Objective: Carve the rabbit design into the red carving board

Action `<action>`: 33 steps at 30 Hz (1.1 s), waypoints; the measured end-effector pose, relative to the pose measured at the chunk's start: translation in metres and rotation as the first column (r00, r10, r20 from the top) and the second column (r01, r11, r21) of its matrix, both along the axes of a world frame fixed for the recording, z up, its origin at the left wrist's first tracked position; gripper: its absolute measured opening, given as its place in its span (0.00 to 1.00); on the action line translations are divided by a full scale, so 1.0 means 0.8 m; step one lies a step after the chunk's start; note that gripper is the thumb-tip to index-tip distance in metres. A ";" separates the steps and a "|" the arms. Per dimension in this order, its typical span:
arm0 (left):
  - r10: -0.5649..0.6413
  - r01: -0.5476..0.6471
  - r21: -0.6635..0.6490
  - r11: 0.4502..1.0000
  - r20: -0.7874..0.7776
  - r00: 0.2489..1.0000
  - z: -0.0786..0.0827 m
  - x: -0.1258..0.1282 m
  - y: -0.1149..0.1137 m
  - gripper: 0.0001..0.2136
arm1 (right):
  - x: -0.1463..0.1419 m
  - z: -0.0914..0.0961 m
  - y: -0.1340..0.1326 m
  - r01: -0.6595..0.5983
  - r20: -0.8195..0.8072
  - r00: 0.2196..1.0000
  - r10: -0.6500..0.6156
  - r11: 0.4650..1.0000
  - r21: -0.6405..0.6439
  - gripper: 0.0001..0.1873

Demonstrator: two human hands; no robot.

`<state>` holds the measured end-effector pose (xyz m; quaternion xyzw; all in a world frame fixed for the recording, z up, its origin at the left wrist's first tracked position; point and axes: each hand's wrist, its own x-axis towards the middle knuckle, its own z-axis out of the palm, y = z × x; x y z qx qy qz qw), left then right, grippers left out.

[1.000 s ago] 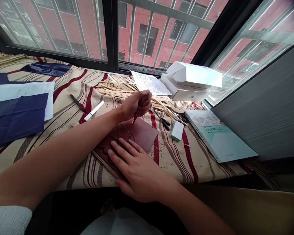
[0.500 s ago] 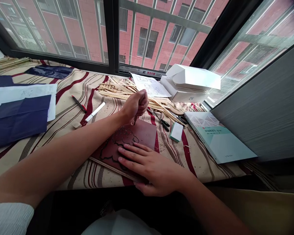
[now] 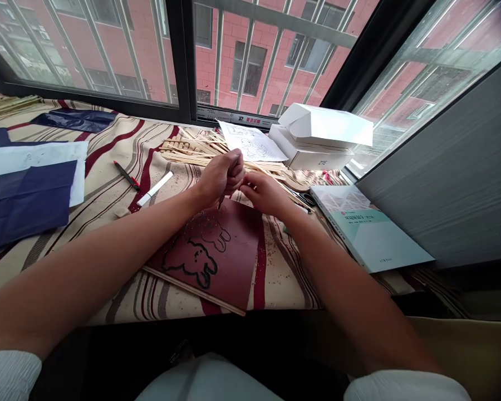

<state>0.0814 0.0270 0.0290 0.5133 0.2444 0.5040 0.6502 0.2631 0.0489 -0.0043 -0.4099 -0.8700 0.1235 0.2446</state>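
Note:
My left hand (image 3: 222, 175) is closed in a fist around a thin carving tool (image 3: 221, 202); its tip points down at the far part of a dark red board (image 3: 237, 262). Most of the tool is hidden in the fist. Black outlines and cut lines on the board form two animal-like figures, the nearer one thick and black. Right beside the left fist, past the board's far edge, my right hand (image 3: 267, 194) has its thumb and fingers drawn together. Whatever lies between them is hidden. Small crumbs are scattered on the board and cloth.
Behind the hands lie thin wooden strips (image 3: 187, 147), a line drawing on paper (image 3: 253, 142) and a white box (image 3: 317, 150). A book (image 3: 367, 228) is at the right. On the left are a red-and-black pen (image 3: 126, 175), a white marker (image 3: 154, 189) and dark blue sheets (image 3: 29, 200).
My right hand has lifted off the board and moved forward to beside my left fist, uncovering the nearer figure. The left fist keeps its grip on the tool. The view has shifted slightly.

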 end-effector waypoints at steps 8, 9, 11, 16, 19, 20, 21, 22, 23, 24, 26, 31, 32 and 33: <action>0.045 -0.046 -0.026 0.999 -0.026 0.999 0.006 0.009 -0.006 0.27 | -0.026 -0.039 -0.023 0.011 -0.054 0.998 -0.009 0.999 0.038 0.09; 0.046 -0.047 -0.024 0.999 -0.033 0.998 0.007 0.009 -0.006 0.27 | -0.026 -0.042 -0.022 0.006 -0.051 0.999 -0.005 0.999 0.036 0.09; 0.037 -0.038 -0.034 0.999 -0.029 0.999 0.008 0.008 -0.005 0.28 | -0.026 -0.044 -0.019 0.006 -0.047 0.999 -0.005 0.999 0.033 0.10; 0.006 -0.006 -0.032 0.999 -0.001 1.000 0.004 0.007 -0.002 0.28 | -0.026 -0.047 -0.014 -0.014 -0.049 0.999 0.014 1.000 0.009 0.10; 0.001 -0.001 -0.020 1.000 0.014 1.000 0.001 0.007 0.002 0.29 | -0.023 -0.046 -0.012 -0.050 -0.053 0.997 0.049 0.999 -0.004 0.12; 0.004 -0.004 -0.015 1.000 0.016 1.000 0.000 0.007 0.003 0.29 | -0.021 -0.045 -0.011 -0.066 -0.056 0.996 0.065 0.998 -0.008 0.12; 0.007 -0.007 -0.009 1.000 0.015 1.000 -0.001 0.007 0.004 0.30 | -0.020 -0.045 -0.010 -0.083 -0.058 0.995 0.082 0.996 -0.013 0.13; 0.008 -0.008 -0.004 1.000 0.012 1.000 -0.001 0.007 0.005 0.30 | -0.018 -0.044 -0.009 -0.101 -0.062 0.993 0.100 0.995 -0.018 0.13; 0.009 -0.009 -0.002 1.000 0.007 1.000 -0.001 0.007 0.006 0.30 | -0.016 -0.043 -0.008 -0.118 -0.066 0.991 0.116 0.993 -0.024 0.14; 0.011 -0.011 -0.003 1.000 0.000 1.000 -0.001 0.008 0.007 0.31 | -0.015 -0.043 -0.006 -0.133 -0.071 0.989 0.131 0.991 -0.029 0.14; 0.002 -0.003 -0.026 1.000 -0.023 1.000 0.000 0.009 0.010 0.30 | -0.013 -0.043 -0.004 -0.151 -0.082 0.986 0.148 0.988 -0.036 0.15; -0.026 0.017 -0.101 0.995 -0.084 0.996 0.001 0.015 0.016 0.30 | -0.015 -0.047 0.002 -0.146 -0.102 0.985 0.141 0.988 -0.047 0.15; -0.010 0.000 -0.105 0.994 -0.092 0.996 0.001 0.016 0.017 0.31 | -0.016 -0.047 0.002 -0.143 -0.105 0.985 0.137 0.989 -0.049 0.14; 0.014 -0.025 -0.109 0.994 -0.099 0.995 0.000 0.018 0.018 0.31 | -0.017 -0.047 0.002 -0.140 -0.108 0.985 0.134 0.989 -0.051 0.14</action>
